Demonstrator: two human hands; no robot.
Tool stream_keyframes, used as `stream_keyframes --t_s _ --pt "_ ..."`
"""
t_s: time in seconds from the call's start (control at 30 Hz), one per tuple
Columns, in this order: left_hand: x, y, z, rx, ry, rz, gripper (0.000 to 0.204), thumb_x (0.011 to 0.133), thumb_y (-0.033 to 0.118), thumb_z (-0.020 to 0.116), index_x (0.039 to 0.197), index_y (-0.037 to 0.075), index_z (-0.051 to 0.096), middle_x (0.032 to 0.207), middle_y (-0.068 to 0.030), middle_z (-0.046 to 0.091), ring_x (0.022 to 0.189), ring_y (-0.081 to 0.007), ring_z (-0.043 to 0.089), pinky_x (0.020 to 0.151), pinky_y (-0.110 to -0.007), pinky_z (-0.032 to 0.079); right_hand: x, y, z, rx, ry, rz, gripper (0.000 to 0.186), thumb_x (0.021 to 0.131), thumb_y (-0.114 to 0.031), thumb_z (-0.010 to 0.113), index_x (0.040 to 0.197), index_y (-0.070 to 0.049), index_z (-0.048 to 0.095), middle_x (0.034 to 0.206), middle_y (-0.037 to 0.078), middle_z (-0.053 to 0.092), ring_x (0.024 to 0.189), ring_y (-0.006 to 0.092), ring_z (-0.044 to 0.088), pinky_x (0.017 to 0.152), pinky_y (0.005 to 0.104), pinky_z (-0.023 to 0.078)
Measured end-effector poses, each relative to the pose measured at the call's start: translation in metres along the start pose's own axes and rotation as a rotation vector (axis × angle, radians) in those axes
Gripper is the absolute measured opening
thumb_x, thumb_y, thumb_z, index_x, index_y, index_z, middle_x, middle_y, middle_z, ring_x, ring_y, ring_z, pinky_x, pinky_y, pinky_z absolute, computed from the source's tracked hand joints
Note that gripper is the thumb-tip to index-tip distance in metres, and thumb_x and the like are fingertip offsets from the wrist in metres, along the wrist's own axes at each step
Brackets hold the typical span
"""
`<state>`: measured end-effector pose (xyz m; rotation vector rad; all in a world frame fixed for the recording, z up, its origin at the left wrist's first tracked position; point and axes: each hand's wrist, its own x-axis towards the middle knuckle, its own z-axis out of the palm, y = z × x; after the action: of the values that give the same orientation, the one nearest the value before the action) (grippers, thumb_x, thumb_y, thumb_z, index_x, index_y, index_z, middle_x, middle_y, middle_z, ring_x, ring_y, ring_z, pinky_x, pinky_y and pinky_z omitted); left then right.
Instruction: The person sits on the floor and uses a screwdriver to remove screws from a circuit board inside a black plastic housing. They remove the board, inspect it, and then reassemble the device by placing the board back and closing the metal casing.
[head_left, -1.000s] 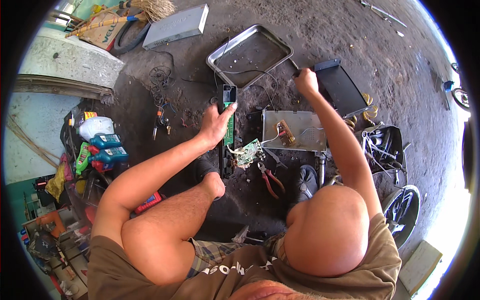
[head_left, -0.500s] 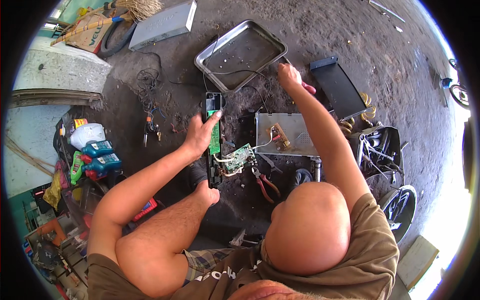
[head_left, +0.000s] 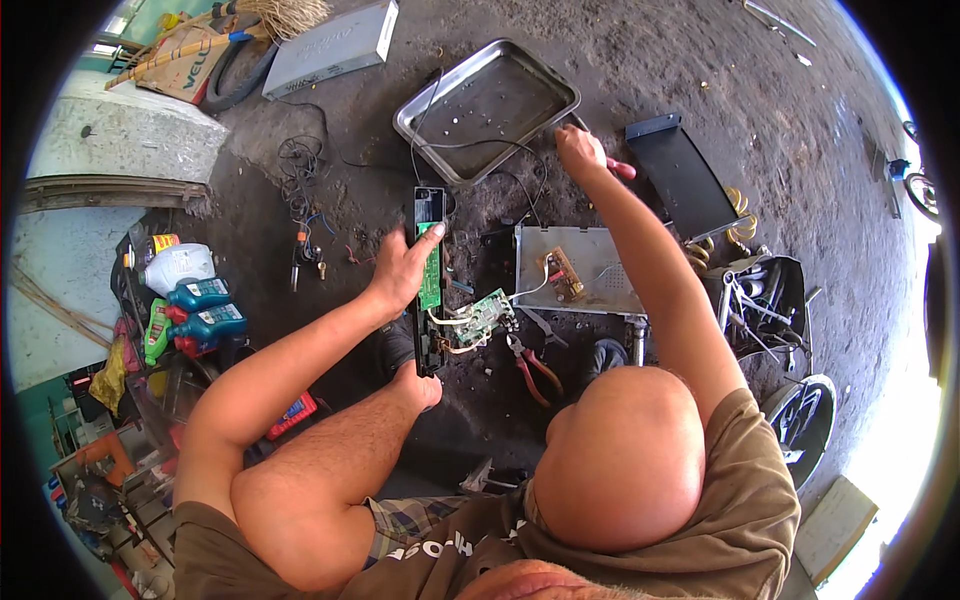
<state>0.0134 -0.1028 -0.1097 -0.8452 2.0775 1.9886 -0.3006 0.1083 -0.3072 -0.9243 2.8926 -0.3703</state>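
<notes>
Fingers (head_left: 394, 246) of the left hand (head_left: 404, 270) were closed on the long black panel (head_left: 429, 204), whose upper end was near the closest corner of the tray (head_left: 505, 98). Along the panel lay a green board (head_left: 430, 278), the thumb over its upper end, and white wires ran from its lower end to a small board (head_left: 487, 316) just beside it. From there a wire reached the brown board (head_left: 560, 275), which lay on the plate (head_left: 620, 291) toward its left edge. Pliers (head_left: 523, 371) lay near the small board, handles apart. Beside the tray's right corner, the right hand (head_left: 581, 152) had its fingers curled; a red handle (head_left: 623, 169) showed by the wrist, but whether they gripped it could not be told. Farther right lay a black cover (head_left: 677, 168).
</notes>
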Motion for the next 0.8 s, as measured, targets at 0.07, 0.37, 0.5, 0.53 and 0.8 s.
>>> stream_keyframes --t_s 0.07,0.37,0.5,0.53,0.8 --pt "0.000 0.001 -0.001 -0.007 0.004 -0.023 0.033 0.106 0.038 0.070 0.106 0.005 0.064 0.082 -0.0044 0.067 0.062 -0.0150 0.066 0.058 -0.034 0.058 -0.001 -0.003 -0.001 -0.009 0.026 0.007 0.021 0.101 -0.014 0.058 0.110 -0.006 0.076 0.116 0.021 0.076 0.107 0.0400 0.076 0.091 0.0497 0.062" --pt "0.011 -0.003 -0.002 -0.024 0.006 -0.001 0.036 0.104 0.042 0.071 0.107 0.006 0.068 0.081 0.0024 0.064 0.070 -0.0083 0.059 0.063 -0.031 0.050 0.010 -0.067 -0.081 0.415 0.192 0.108 0.038 0.100 -0.036 0.073 0.116 -0.001 0.075 0.108 0.027 0.077 0.106 0.0445 0.075 0.093 0.0506 0.059" --pt "0.017 -0.005 -0.009 -0.048 0.037 0.052 0.037 0.105 0.045 0.068 0.102 0.008 0.072 0.087 0.0000 0.072 0.074 -0.0106 0.068 0.066 -0.031 0.056 -0.043 -0.123 -0.136 0.612 0.357 -0.126 0.033 0.097 -0.031 0.078 0.108 0.000 0.073 0.104 0.026 0.074 0.098 0.0451 0.074 0.085 0.0505 0.060" --pt "0.022 -0.003 -0.005 -0.063 0.040 0.068 0.037 0.104 0.047 0.068 0.103 0.010 0.073 0.087 0.0004 0.072 0.074 -0.0104 0.068 0.067 -0.030 0.055 -0.067 -0.131 -0.149 0.639 0.363 -0.155 0.029 0.096 -0.026 0.079 0.105 0.000 0.073 0.100 0.024 0.074 0.096 0.0435 0.074 0.083 0.0488 0.060" --pt "0.009 0.033 0.017 -0.243 -0.296 0.047 0.068 0.106 0.071 0.049 0.116 0.007 0.068 0.093 -0.0059 0.073 0.078 -0.0162 0.074 0.067 -0.034 0.064 -0.198 -0.178 -0.205 0.851 0.006 -0.237 0.081 0.082 -0.021 0.091 0.152 -0.003 0.054 0.107 0.026 0.075 0.102 0.0448 0.074 0.087 0.0500 0.059"
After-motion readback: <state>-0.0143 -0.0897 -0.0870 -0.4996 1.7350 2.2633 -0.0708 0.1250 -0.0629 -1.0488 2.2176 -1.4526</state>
